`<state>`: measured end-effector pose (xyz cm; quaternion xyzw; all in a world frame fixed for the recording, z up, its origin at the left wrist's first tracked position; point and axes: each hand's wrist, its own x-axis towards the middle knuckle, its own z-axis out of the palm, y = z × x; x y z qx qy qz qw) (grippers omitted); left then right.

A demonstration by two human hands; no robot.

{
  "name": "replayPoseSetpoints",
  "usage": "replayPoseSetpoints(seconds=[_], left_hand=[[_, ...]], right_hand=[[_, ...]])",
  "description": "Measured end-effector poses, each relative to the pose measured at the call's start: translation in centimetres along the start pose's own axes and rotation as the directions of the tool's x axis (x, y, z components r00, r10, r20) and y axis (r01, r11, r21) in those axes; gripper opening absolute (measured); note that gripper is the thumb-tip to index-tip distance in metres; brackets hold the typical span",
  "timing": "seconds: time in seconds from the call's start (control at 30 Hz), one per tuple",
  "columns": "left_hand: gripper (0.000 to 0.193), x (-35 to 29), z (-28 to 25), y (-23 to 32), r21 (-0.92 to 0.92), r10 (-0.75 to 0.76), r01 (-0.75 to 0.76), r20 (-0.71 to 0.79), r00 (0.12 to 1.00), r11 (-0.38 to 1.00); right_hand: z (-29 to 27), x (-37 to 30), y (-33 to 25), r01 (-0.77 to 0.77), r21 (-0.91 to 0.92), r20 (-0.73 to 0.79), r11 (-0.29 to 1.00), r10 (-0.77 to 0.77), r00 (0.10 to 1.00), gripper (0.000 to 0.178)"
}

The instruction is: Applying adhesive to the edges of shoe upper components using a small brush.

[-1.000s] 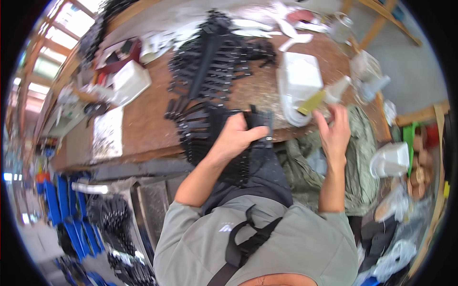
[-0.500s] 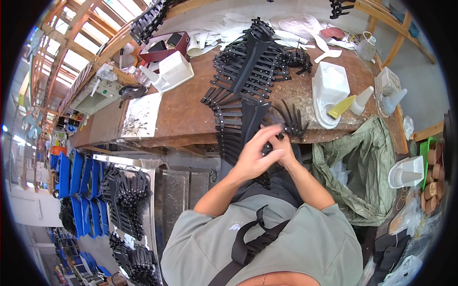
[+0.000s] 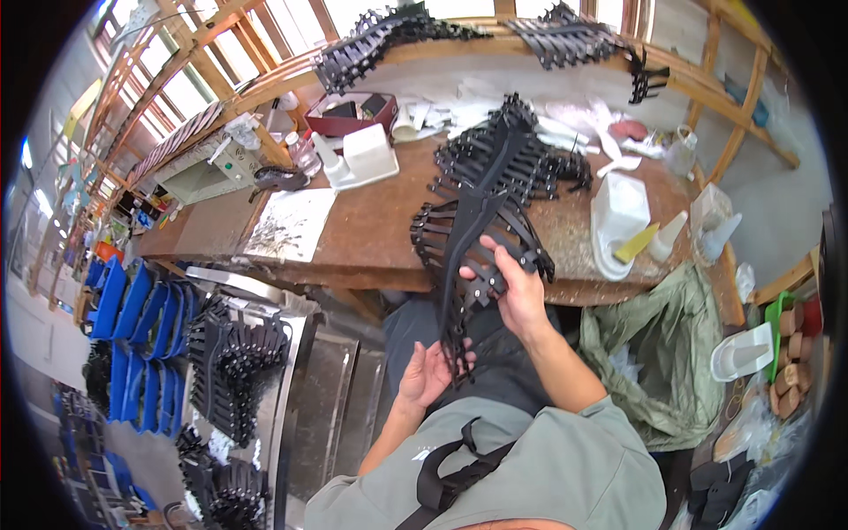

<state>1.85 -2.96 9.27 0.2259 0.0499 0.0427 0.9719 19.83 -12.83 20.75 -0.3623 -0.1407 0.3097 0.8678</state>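
Note:
A black strappy piece [image 3: 459, 238], apparently a shoe upper with many narrow studded straps, hangs over the near edge of the bench. Closed on a cluster of its straps, my right hand [image 3: 523, 296] has its thumb on top and the fingers underneath. Lower down, my left hand [image 3: 426, 378] is palm up with the fingers apart, and the dangling strap ends touch it. Some of its fingers are hidden behind these straps. More black strappy uppers [image 3: 495, 155] lie overlapped farther back on the bench.
On the brown bench [image 3: 380, 234] stand a white glue pot [image 3: 369, 157] at left and another white pot [image 3: 618, 216] at right, with a yellow scraper [image 3: 636, 243]. A green sack [image 3: 649, 353] gapes below right. Blue trays [image 3: 115, 300] and a metal rack of uppers [image 3: 234, 362] are left.
My hands, close together before, have separated: the left dropped toward my lap under the strap ends, the right now grips straps. The view has tilted up, showing more of the wooden rail.

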Motion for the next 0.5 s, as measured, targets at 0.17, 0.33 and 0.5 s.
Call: replayPoseSetpoints(seconds=[0.17, 0.33, 0.5], left_hand=[[0.027, 4.3, 4.8, 4.7, 0.028, 0.299, -0.3, -0.2, 0.933, 0.953], [0.044, 11.3, 10.1, 11.4, 0.347, 0.406, -0.355, -0.083, 0.91, 0.868], [0.064, 21.2, 14.9, 16.0, 0.364, 0.322, -0.368, 0.181, 0.929, 0.856]], right_hand=[[1.3, -0.4, -4.0, 0.124, -0.044, 0.064, 0.991, -0.121, 0.991, 0.04], [0.6, 2.0, -7.8, 0.253, -0.157, 0.202, 0.955, -0.219, 0.954, 0.047], [1.0, 5.2, -14.3, 0.427, -0.205, 0.267, 0.881, -0.37, 0.89, 0.049]])
